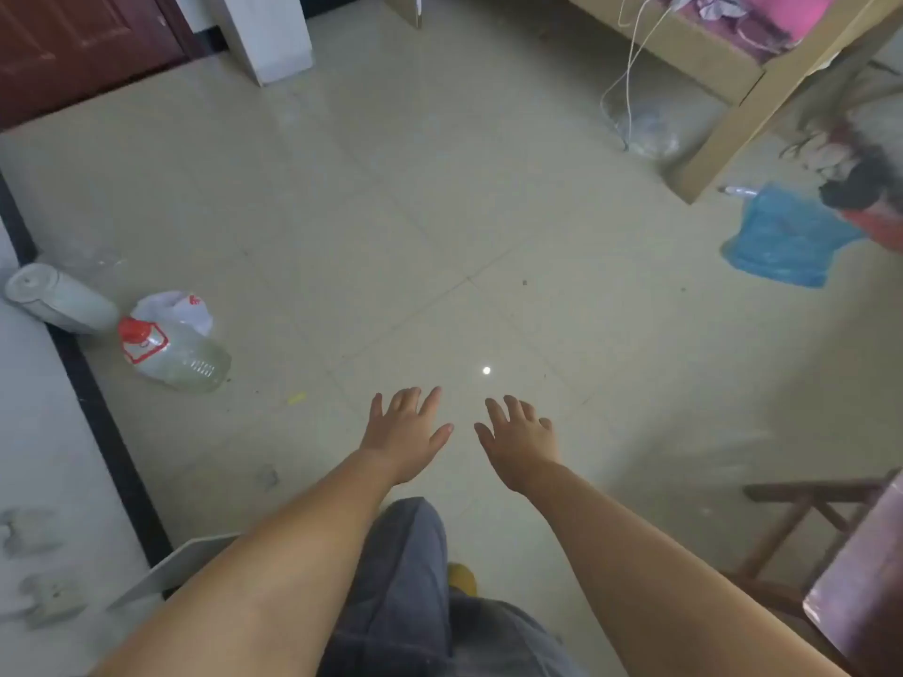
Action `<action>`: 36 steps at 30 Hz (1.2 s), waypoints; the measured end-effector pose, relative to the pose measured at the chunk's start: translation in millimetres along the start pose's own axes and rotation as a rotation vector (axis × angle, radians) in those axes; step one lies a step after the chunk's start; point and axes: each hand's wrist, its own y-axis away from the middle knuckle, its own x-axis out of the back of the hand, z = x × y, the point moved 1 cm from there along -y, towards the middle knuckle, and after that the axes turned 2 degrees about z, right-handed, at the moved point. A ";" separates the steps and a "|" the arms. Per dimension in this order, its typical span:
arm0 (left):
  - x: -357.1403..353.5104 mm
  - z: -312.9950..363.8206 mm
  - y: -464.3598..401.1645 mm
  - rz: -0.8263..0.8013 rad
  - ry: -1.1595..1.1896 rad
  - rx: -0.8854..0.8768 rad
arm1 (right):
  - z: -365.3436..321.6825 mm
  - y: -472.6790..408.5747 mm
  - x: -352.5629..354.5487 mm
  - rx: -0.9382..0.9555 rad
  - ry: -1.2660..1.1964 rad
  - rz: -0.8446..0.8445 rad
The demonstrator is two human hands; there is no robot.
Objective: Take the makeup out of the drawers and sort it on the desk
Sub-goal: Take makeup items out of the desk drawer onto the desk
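My left hand (405,434) and my right hand (518,439) are stretched out side by side over a tiled floor, palms down, fingers spread, holding nothing. They are a small gap apart. No makeup and no drawer shows in the head view. The corner of a desk-like surface (860,579) sits at the lower right edge, its top mostly out of frame. My legs in grey trousers (405,593) are below the hands.
A clear plastic jug with a red cap (171,354) lies on the floor at left beside a white bag (173,305) and a grey roll (58,298). A wooden bed frame (733,109) stands at the upper right, with a blue bag (782,237) near it. A wooden stool (811,520) is at right.
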 end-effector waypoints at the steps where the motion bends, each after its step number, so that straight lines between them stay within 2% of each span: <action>1: 6.2 -3.6 -11.2 0.008 0.006 0.003 | 1.6 -11.6 5.6 0.001 -0.003 0.001; 7: 60.7 -34.7 -106.1 0.037 0.000 -0.014 | 3.2 -117.7 57.5 -0.014 0.048 0.044; 17: 206.8 -102.7 -292.6 0.018 -0.031 -0.044 | -3.5 -307.6 205.2 -0.110 -0.028 0.113; 24: 282.2 -104.8 -435.6 0.017 -0.036 -0.089 | 24.1 -445.0 294.9 -0.114 -0.023 0.147; 32: 378.2 -93.7 -621.3 0.110 0.030 0.042 | 90.6 -618.8 409.4 -0.026 0.090 0.130; 36: 425.3 -91.2 -698.0 0.122 0.066 0.049 | 107.9 -700.2 463.8 0.015 0.128 0.112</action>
